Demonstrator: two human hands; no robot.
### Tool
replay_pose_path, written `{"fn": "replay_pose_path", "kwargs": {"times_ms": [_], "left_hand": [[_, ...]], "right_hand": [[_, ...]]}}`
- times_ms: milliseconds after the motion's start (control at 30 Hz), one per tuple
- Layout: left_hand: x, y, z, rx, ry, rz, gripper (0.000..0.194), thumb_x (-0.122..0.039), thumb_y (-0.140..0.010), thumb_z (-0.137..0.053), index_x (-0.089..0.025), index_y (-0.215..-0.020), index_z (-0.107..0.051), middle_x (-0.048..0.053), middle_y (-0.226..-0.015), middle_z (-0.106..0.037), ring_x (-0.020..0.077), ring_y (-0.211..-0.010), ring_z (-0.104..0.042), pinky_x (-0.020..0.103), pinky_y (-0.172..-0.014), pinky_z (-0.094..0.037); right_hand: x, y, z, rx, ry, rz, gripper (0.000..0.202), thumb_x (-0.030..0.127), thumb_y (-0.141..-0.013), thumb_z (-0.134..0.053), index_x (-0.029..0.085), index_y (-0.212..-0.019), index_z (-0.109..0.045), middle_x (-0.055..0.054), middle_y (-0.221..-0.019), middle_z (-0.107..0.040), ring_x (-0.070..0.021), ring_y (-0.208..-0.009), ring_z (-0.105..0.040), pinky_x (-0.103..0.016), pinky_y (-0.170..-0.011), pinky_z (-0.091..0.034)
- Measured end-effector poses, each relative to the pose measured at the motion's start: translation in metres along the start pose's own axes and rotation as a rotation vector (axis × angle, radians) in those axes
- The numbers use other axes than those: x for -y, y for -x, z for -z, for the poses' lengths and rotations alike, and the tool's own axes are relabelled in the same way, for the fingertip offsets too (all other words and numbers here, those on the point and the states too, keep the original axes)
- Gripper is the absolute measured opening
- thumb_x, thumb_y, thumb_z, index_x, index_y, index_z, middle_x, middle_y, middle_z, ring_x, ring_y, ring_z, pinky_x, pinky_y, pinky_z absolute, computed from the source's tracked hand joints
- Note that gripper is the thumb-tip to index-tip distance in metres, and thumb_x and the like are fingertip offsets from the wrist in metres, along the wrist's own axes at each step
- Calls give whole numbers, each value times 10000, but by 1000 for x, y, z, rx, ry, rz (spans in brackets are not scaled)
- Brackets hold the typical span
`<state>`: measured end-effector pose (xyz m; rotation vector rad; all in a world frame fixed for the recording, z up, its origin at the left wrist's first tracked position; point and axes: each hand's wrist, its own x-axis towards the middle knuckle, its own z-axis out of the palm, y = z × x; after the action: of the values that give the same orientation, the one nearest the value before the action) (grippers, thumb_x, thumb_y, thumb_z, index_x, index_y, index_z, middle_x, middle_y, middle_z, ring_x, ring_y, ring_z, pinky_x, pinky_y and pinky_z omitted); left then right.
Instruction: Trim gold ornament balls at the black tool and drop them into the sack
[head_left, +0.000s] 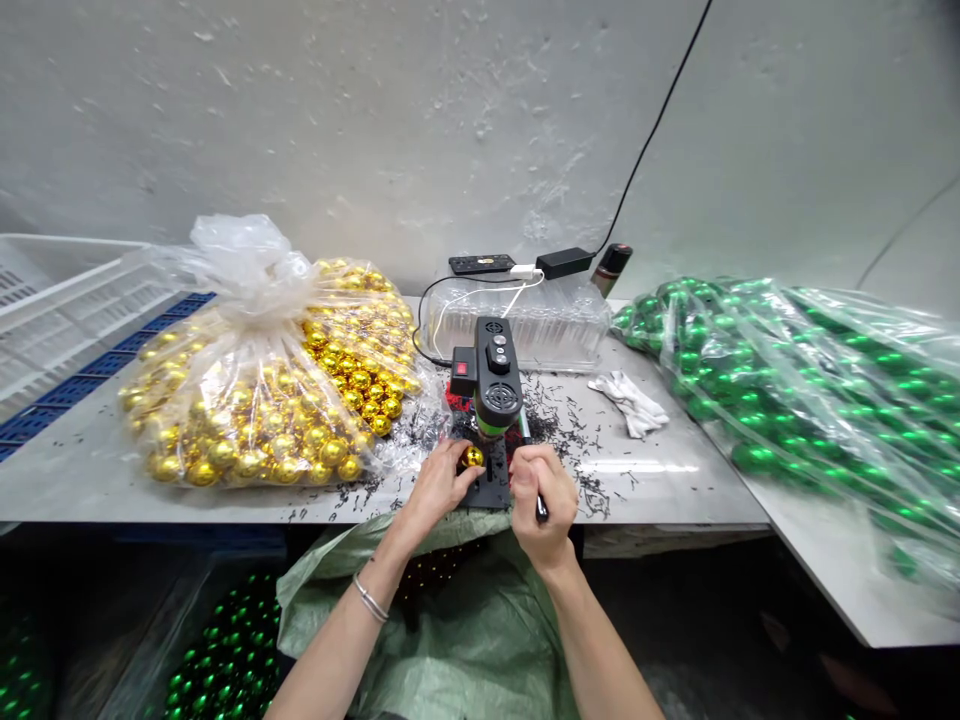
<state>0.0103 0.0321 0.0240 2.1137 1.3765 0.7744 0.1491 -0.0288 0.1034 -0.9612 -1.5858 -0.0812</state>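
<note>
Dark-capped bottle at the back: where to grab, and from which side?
I'd wrap fingers around the upper end of the bottle, from above and the right: it looks cylindrical, its top leans right, and the clear plastic stack crowds its lower left.

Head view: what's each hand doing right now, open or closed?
Left hand: closed on a gold ball.
Right hand: closed around a handle.

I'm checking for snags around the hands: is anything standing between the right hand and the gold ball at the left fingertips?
Nothing visible stands between the right hand and the gold ball; only the machine's flat black base shows in the gap. The left hand is on the ball's other side.
</note>
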Motion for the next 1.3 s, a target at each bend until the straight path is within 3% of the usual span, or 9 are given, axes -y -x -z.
{"fn": "replay_pose_path", "kwargs": {"times_ms": [267,500,1167,1300], "left_hand": [[11,7,-19,-198,56,-65,316,-364,-870,-668,-219,-1150,-693,103,-1097,-691,277,-1024,-602,437,-931,-462],[13,6,-21,-171,35,-65,355,-391,-850,-696,-210,-1155,-700,104,-1070,-680,281,-1011,-582,440,-918,-450],[15,6,-22,-154,36,-103,337,-393,-867,-675,-209,-1149,-696,105,-1061,-685,275,-998,-586,437,-909,-454],[14,6,-22,-161,58,-92,324,-385,-862,-680,-224,-1142,-703,99,-1061,-688,273,-999,-585,438,-911,-458]], "right_hand": [[-3,9,-2,2,-22,-7,240,50,-899,-425,208,-724,-471,-9,-683,-509,-141,-666,-534,-267,-578,-430],[-13,28,-9,-8,-15,15,233,80,-903,-396,217,-721,-446,-14,-710,-515,-141,-659,-521,-304,-631,-472],[-32,46,-19,-41,12,84,284,214,-1000,-308,229,-738,-418,13,-716,-491,-128,-672,-566,-387,-830,-535],[-38,51,-20,-23,2,118,241,171,-970,-344,233,-758,-442,9,-727,-512,-135,-687,-569,-354,-766,-535]]}}
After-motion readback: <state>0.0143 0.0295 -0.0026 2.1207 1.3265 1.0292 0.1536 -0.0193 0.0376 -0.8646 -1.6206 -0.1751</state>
